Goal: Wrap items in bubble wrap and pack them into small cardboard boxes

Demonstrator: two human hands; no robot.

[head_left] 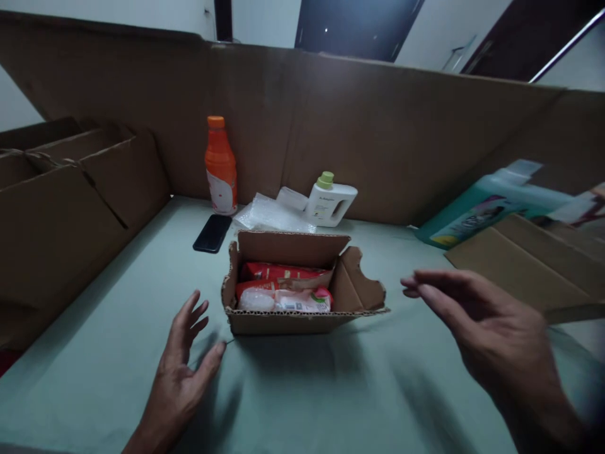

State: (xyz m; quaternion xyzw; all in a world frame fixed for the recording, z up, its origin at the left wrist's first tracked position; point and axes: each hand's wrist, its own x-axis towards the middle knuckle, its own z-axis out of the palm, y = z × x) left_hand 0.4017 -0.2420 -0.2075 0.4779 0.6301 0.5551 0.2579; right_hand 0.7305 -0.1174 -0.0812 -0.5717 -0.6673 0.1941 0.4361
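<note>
In the middle of the head view a small open cardboard box (283, 324) sits on the table. Inside it lie a red packet (278, 271), a pink-and-white packet (305, 301) and a clear, whitish rounded item (256, 299) whose kind I cannot make out. My left hand (182, 359) is open and empty just off the box's front left corner, its thumb pointing towards it. To the right of the box hovers my right hand (477, 315), slightly blurred. Its fingers are stretched forward above the thumb, a gap shows between them, and nothing is held.
Behind the box stand an orange bottle (221, 167) and a white bottle with a green cap (326, 205), beside bubble wrap (274, 214). A black phone (212, 233) lies nearby. Larger cardboard boxes (61, 233) flank the left; a teal jug (477, 205) and folded cardboard (524, 265) the right.
</note>
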